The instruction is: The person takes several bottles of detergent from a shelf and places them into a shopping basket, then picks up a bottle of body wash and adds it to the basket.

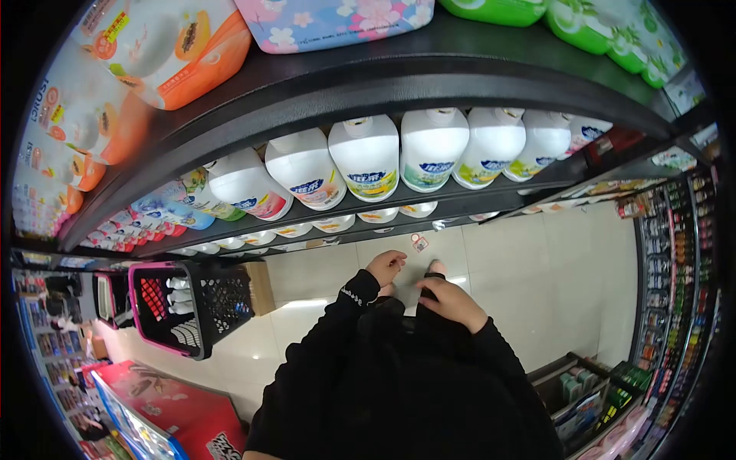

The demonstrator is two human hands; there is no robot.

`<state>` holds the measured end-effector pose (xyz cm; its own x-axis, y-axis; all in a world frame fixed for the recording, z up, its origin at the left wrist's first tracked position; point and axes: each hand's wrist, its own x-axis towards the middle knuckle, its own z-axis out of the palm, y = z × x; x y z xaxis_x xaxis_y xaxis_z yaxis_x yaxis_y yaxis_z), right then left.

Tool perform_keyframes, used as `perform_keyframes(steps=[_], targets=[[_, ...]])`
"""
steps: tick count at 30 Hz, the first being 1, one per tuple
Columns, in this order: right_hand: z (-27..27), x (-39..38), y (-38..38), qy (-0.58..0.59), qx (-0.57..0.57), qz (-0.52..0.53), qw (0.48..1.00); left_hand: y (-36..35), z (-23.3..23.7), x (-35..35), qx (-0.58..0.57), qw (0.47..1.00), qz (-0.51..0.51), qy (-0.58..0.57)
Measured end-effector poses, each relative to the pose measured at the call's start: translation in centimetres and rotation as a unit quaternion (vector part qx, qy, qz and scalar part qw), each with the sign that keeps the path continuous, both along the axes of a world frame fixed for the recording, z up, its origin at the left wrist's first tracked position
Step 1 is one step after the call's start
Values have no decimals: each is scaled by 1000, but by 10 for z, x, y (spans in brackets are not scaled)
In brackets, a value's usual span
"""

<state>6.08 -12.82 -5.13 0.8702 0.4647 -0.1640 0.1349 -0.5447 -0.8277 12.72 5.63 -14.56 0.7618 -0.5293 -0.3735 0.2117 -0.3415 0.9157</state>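
Hands are held low, close together, over a black coat (399, 383). The left hand (386, 267) is curled, fingers bent in. The right hand (454, 303) is laid on dark cloth, fingers pressed together; a grip cannot be told. A small tag (419, 243) is seen on the floor (537, 276) just past the left hand. White bottles (366, 157) are lined on the shelf (460, 201) above.

glossy plastic bottles (366, 157) — matt black shelf (429, 77)
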Motion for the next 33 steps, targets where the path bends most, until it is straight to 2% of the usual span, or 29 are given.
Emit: perform_keyframes(steps=[2, 3, 9, 11, 12, 13, 14, 15, 16, 17, 18, 19, 22, 23, 25, 27, 29, 30, 31, 33], targets=[[-12, 21, -17, 31, -14, 7, 999, -9, -11, 7, -6, 995, 15, -98], [-22, 31, -27, 32, -17, 21, 999, -16, -14, 10, -7, 995, 29, -96], [-71, 101, -71, 72, -11, -53, 996, -65, -33, 36, 31, 987, 136, -84], [-110, 123, -83, 62, -16, -47, 997, -84, -61, 39, -5, 972, 235, -14], [-121, 135, -85, 25, -40, -47, 998, -89, -73, 41, 10, 975, 220, -40], [-116, 147, -82, -13, -63, -48, 997, -93, -62, 43, 10, 972, 233, -39], [-109, 158, -82, 51, -122, -44, 990, -98, -50, 45, -19, 960, 274, 50], [-108, 166, -80, 51, -125, -32, 990, -103, -44, 45, -51, 939, 311, 139], [-108, 173, -79, 70, -140, -22, 987, -106, -55, 42, -54, 934, 323, 141], [-108, 181, -77, 88, -156, -13, 984, -109, -68, 40, -51, 938, 332, 89], [-109, 193, -74, 236, -251, 26, 938, -110, -73, 39, -47, 938, 342, 36], [-118, 198, -73, 232, -255, 39, 938, -111, -78, 38, -49, 933, 356, 35], [-176, 202, -72, 142, -103, -71, 982, -111, -88, 25, -57, 918, 384, 79], [-189, 205, -72, 143, -106, -55, 982, -110, -86, 21, -52, 915, 389, 90], [-203, 209, -69, 116, 50, -83, 988, -107, -82, 14, -48, 905, 409, 101], [-217, 211, -67, 145, 65, -90, 983, -104, -76, 5, -53, 897, 425, 107], [-244, 220, -75, 71, 124, -61, 988, -100, -58, -3, -66, 878, 458, 120], [-250, 224, -81, 178, 141, -39, 973, -99, -53, -9, -80, 865, 477, 133], [-258, 225, -82, 153, 141, -51, 977, -97, -54, -14, -78, 862, 482, 135], [-258, 224, -87, 175, 116, -38, 977, -90, -56, -22, -21, 882, 462, 91]])
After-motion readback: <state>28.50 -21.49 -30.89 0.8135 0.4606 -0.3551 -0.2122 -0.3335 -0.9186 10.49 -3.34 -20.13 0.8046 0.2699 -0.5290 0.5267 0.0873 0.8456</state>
